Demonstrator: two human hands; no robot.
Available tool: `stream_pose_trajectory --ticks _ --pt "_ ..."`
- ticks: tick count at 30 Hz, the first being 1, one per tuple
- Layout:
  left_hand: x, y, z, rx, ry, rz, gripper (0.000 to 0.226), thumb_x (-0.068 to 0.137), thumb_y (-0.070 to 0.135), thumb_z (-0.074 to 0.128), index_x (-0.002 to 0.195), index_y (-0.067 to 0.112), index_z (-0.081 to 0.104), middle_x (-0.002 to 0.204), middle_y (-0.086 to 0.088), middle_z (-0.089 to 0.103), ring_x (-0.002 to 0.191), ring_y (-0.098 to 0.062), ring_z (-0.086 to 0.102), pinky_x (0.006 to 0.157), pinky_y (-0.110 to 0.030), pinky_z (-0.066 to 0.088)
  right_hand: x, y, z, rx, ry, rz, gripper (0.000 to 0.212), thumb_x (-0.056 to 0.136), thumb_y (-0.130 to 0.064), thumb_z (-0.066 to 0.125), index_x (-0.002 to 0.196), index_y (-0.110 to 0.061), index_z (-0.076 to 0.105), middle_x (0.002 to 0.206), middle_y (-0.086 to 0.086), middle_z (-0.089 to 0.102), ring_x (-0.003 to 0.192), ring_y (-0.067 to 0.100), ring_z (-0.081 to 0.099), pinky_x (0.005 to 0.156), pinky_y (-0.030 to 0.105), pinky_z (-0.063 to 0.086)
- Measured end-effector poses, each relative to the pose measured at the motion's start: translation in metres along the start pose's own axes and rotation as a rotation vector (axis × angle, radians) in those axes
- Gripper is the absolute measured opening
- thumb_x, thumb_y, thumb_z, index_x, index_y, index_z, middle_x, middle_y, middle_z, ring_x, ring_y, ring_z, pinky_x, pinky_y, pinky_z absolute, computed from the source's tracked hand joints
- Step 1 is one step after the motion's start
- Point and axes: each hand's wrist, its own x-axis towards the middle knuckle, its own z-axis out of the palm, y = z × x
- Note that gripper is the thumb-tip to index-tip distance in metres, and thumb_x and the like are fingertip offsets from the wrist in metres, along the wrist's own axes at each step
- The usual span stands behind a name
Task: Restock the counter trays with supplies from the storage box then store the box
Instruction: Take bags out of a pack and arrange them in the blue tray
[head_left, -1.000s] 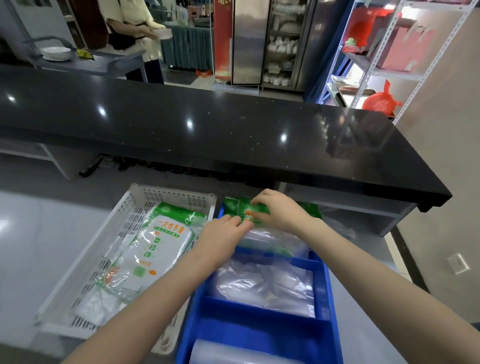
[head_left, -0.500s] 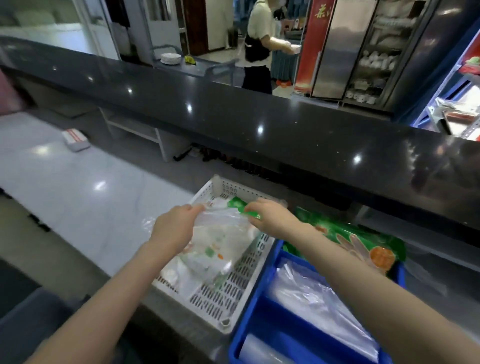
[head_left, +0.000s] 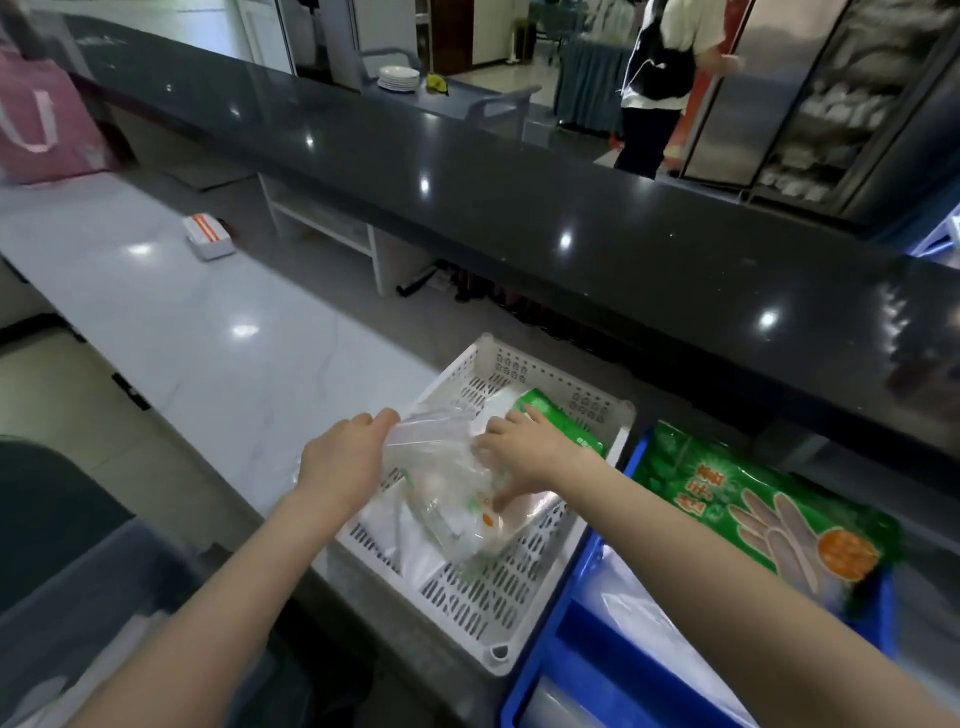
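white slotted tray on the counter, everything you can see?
The white tray is a rectangular plastic basket with a slotted floor and low perforated walls. It sits flat on the pale counter, the blue bin close against its right side. Inside lie flat white packs and, at the far end, a green pack. Above it the left hand pinches a clear bag; the right hand is on the bag too, grip unclear. Neither hand visibly touches the tray.

A smooth, glossy dark bench top (head_left: 519, 208) is reflecting lights behind a perforated white plastic tray (head_left: 558, 383) and a crinkly clear plastic packet (head_left: 441, 467).
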Motion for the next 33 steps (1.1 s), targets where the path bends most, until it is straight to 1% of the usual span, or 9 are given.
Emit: stream_pose_trajectory --ticks 3,7,11,16,20,23,26,29,33 --pt "0.005 0.001 0.000 0.009 -0.011 0.015 0.043 0.084 0.002 0.046 0.119 0.028 0.046 0.097 -0.002 0.058 0.086 -0.027 0.058 0.061 -0.037 0.046 -0.005 0.004 -0.002 -0.032 0.078 -0.014 0.090 0.056 -0.075 0.071 0.132 -0.028 0.052 0.115 -0.002 0.048 0.113 0.021 0.040 0.113 0.041 0.020" --pt "0.008 0.000 -0.003 0.012 -0.010 0.031 0.044 0.084 0.003 0.044 0.119 0.028 0.046 0.096 -0.001 0.058 0.086 -0.027 0.057 0.062 -0.037 0.047 -0.008 0.012 -0.010 0.061 -0.026 0.000 0.079 0.064 -0.064 0.074 0.130 -0.026 0.051 0.146 0.002 0.037 0.140 0.027 0.025 0.118 0.047 0.013" --pt "0.008 0.001 -0.006 0.026 0.003 0.041 0.046 0.083 0.000 0.043 0.120 0.028 0.046 0.094 -0.001 0.057 0.085 -0.025 0.056 0.059 -0.035 0.044 -0.012 0.017 -0.013 0.121 -0.056 0.023 0.074 0.064 -0.049 0.079 0.125 -0.030 0.041 0.118 -0.001 0.058 0.120 0.023 0.047 0.117 0.049 0.020" --pt "0.007 -0.002 -0.014 0.034 0.037 0.036 0.046 0.082 0.000 0.043 0.118 0.027 0.047 0.092 -0.001 0.057 0.085 -0.026 0.056 0.059 -0.035 0.044 -0.017 0.017 -0.021 -0.143 0.124 -0.030 0.096 0.055 -0.068 0.076 0.132 -0.021 0.045 0.116 0.001 0.053 0.118 0.024 0.039 0.120 0.047 0.003" --pt "0.008 -0.002 -0.022 0.045 0.078 0.025 0.045 0.081 0.000 0.043 0.118 0.027 0.048 0.091 -0.001 0.057 0.083 -0.026 0.055 0.057 -0.034 0.042 -0.033 0.023 -0.034 -0.239 0.256 -0.057 0.074 0.058 -0.071 0.072 0.110 -0.019 0.067 0.104 0.001 0.052 0.112 0.026 0.038 0.119 0.045 0.002" --pt "0.010 0.005 -0.028 0.037 0.088 0.030 0.046 0.082 -0.001 0.042 0.118 0.026 0.048 0.092 -0.001 0.058 0.084 -0.026 0.056 0.060 -0.035 0.045 -0.049 0.029 -0.046 -0.226 0.254 -0.036 0.048 0.065 -0.058 0.075 0.095 -0.021 0.070 0.107 0.000 0.058 0.119 0.025 0.042 0.118 0.043 -0.007" --pt "0.014 0.016 -0.032 0.026 0.093 0.037 0.046 0.081 -0.002 0.040 0.118 0.025 0.048 0.092 -0.002 0.058 0.085 -0.026 0.055 0.061 -0.036 0.045 -0.067 0.034 -0.057 -0.160 0.198 0.065 0.030 0.074 -0.041 0.073 0.091 -0.018 0.064 0.095 0.000 0.067 0.106 0.022 0.058 0.120 0.039 0.006" --pt "0.019 0.028 -0.033 0.021 0.094 0.064 0.047 0.081 -0.003 0.040 0.119 0.025 0.047 0.094 -0.002 0.058 0.087 -0.026 0.055 0.061 -0.035 0.044 -0.093 0.045 -0.067 -0.155 0.258 0.173 0.029 0.076 -0.040 0.069 0.096 -0.021 0.058 0.096 -0.002 0.068 0.098 0.021 0.062 0.095 0.035 0.033" --pt "0.027 0.053 -0.031 -0.001 0.105 0.136 0.052 0.083 -0.002 0.038 0.125 0.027 0.045 0.100 -0.002 0.060 0.091 -0.027 0.056 0.064 -0.036 0.045 -0.131 0.065 -0.077 -0.146 0.334 0.279 0.027 0.080 -0.043 0.066 0.095 -0.021 0.062 0.097 -0.002 0.061 0.095 0.021 0.061 0.075 0.034 0.032"
